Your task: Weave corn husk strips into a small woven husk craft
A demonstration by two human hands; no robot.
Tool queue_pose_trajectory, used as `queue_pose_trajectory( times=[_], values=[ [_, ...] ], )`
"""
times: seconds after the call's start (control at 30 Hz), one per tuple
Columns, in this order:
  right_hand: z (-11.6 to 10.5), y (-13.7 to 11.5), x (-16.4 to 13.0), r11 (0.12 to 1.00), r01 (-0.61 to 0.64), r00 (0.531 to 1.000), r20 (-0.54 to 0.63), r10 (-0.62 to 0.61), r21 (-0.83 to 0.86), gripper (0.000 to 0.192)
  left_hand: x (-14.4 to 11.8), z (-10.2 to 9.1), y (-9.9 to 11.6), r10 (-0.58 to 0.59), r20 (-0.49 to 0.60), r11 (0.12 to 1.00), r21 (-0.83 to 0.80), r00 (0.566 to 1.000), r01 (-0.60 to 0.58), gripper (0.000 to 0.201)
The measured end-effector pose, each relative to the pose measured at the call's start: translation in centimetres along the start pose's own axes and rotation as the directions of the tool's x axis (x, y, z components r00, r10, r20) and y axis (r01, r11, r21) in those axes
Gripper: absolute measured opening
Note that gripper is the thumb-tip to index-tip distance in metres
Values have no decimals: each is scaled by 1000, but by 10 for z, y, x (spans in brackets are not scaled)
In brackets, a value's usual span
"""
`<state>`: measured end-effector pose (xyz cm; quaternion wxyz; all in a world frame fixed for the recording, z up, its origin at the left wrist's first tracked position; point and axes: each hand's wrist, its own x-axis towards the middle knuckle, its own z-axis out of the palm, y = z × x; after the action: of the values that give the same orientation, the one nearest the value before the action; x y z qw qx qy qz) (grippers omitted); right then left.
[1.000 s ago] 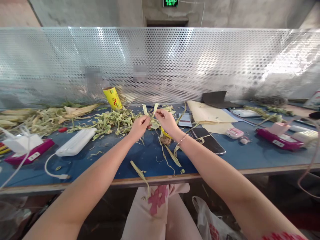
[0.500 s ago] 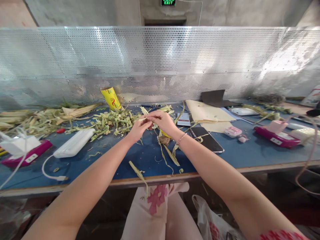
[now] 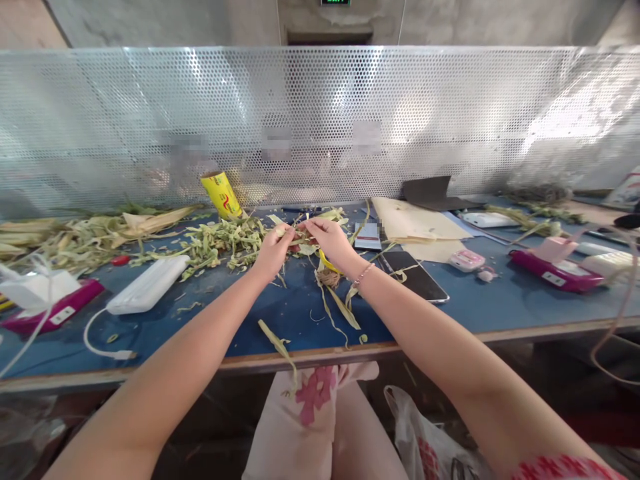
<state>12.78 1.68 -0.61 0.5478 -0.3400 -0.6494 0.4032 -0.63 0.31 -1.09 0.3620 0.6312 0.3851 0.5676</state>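
Over the blue table, my left hand (image 3: pixel 274 252) is closed in a pinch on a pale corn husk strip (image 3: pixel 281 233). My right hand (image 3: pixel 331 244) pinches at the same spot, fingertips close to the left ones; a thin pale tip stands up by them. The exact hold of the fingers is too small to make out. Just left of my hands lies a heap of knotted greenish husk pieces (image 3: pixel 225 241). Below my right hand sit a small bundle of brown twine (image 3: pixel 328 277) and a curved yellow object, partly covered. One loose husk strip (image 3: pixel 273 338) hangs over the table's front edge.
A yellow tube (image 3: pixel 221 195) leans near the perforated metal screen (image 3: pixel 320 100). Left are a white power bank (image 3: pixel 149 285) with a cable and a magenta power strip (image 3: pixel 55 310). Right lie a dark phone (image 3: pixel 417 279), brown paper (image 3: pixel 420 223) and a pink case (image 3: pixel 467 260).
My hands have drawn slightly apart, the left one shifting a little left and turning more upright. More of the yellow object beneath my right hand shows.
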Motion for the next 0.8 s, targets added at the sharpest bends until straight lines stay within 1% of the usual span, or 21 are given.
queue_pose_trajectory(
  times=[0.1,0.17,0.27,0.33,0.37,0.47,0.53,0.6,0.7,0.8],
  values=[
    [-1,-5,-2,999,-28,1000,12,28,-19,28,-4,2,8,21,98,993,110,995,-32,27],
    [-1,-7,-3,999,-38,999,25,38,-8,29,-7,4,13,25,171,988,147,985,-50,29],
    [0,-8,-4,993,-71,991,119,60,90,29,-9,5,15,2,246,985,167,969,-44,29],
    [1,-8,-5,982,-87,981,185,55,168,24,-9,5,11,-24,277,988,150,961,-19,27],
    [1,-8,-5,976,-85,980,196,44,202,20,-8,5,9,-34,283,993,121,959,-1,26],
    [1,-8,-5,961,-55,986,168,10,269,16,-7,5,5,-57,240,993,-84,969,80,21],
    [1,-8,-5,954,-53,986,167,3,294,18,-6,5,5,-105,200,964,-219,974,149,18],
    [1,-8,-6,949,-51,986,169,-3,312,21,-6,5,8,-152,167,929,-312,974,199,17],
    [0,-8,-6,955,-21,981,190,-36,294,24,-6,5,11,-180,143,901,-373,973,222,17],
    [0,-8,-6,975,2,973,223,-54,224,26,-6,5,12,-182,136,907,-358,974,220,15]
  ],
)
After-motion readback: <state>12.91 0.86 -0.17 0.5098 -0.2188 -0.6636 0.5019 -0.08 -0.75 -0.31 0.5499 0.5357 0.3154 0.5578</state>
